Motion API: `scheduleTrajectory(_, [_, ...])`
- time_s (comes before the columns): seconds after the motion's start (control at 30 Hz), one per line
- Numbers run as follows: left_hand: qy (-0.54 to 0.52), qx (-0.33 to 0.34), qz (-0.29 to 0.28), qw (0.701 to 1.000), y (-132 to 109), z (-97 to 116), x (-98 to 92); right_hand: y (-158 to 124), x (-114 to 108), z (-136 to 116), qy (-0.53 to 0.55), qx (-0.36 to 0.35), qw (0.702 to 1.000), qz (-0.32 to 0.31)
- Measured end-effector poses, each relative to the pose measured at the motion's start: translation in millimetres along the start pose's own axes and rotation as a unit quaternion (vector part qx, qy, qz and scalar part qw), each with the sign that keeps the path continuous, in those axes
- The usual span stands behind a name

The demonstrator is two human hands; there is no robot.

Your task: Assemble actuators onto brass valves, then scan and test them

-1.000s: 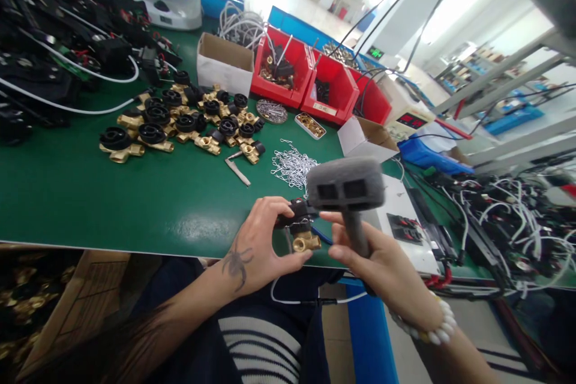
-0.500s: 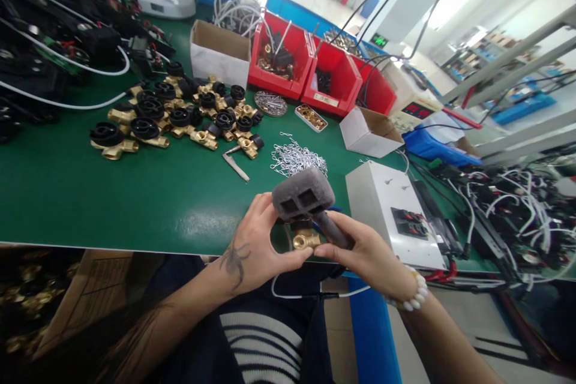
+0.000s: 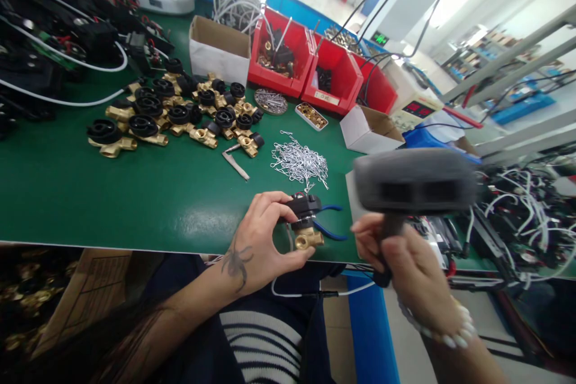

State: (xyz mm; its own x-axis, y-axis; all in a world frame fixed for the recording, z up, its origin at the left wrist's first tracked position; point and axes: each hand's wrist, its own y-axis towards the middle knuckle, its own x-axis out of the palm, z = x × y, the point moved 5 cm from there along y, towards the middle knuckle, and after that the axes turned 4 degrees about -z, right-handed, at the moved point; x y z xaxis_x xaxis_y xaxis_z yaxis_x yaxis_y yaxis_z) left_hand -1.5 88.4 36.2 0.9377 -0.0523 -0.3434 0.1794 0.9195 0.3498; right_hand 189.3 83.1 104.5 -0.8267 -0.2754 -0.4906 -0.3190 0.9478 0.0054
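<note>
My left hand (image 3: 261, 239) is closed on a brass valve with a black top (image 3: 304, 222), held at the near edge of the green table (image 3: 90, 198). My right hand (image 3: 405, 264) grips the dark handle of a grey rubber mallet (image 3: 414, 180), whose blurred head is raised to the right of the valve. Blue-handled pliers (image 3: 330, 225) lie just behind the valve. A loose heap of silver wire clips (image 3: 300, 162) lies further back.
Several brass valves with black caps (image 3: 175, 117) are grouped at the middle left. Red bins (image 3: 306, 69), cardboard boxes (image 3: 218, 54), a white control box and tangled cables surround them. A white fan base stands at the far left.
The mallet head was down on the valve half a second ago; my right hand has since swung it up and to the right. My left hand still holds the valve.
</note>
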Motion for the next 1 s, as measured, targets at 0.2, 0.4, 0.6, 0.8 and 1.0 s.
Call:
scheduleTrajectory(0.2, [0.019, 0.014, 0.027, 0.999, -3, 3, 3.4, -32, -14, 4, -0.149, 0.130, 0.980, -0.027])
scheduleTrajectory(0.4, [0.029, 0.020, 0.031, 0.999, -3, 3, 5.2, -46, -18, 11, -0.041, 0.167, 0.982, 0.076])
scheduleTrajectory(0.6, [0.045, 0.024, 0.044, 0.998, -4, 5, 6.6, -35, -2, 15, -0.101, 0.194, 0.975, -0.030])
scheduleTrajectory(0.8, [0.049, 0.029, 0.043, 0.997, -4, 4, 7.4, -40, -21, 12, -0.036, 0.151, 0.983, 0.100])
scheduleTrajectory(1.0, [0.054, 0.034, 0.043, 0.997, -5, 4, 5.8, -32, 1, 12, -0.177, 0.156, 0.970, -0.057])
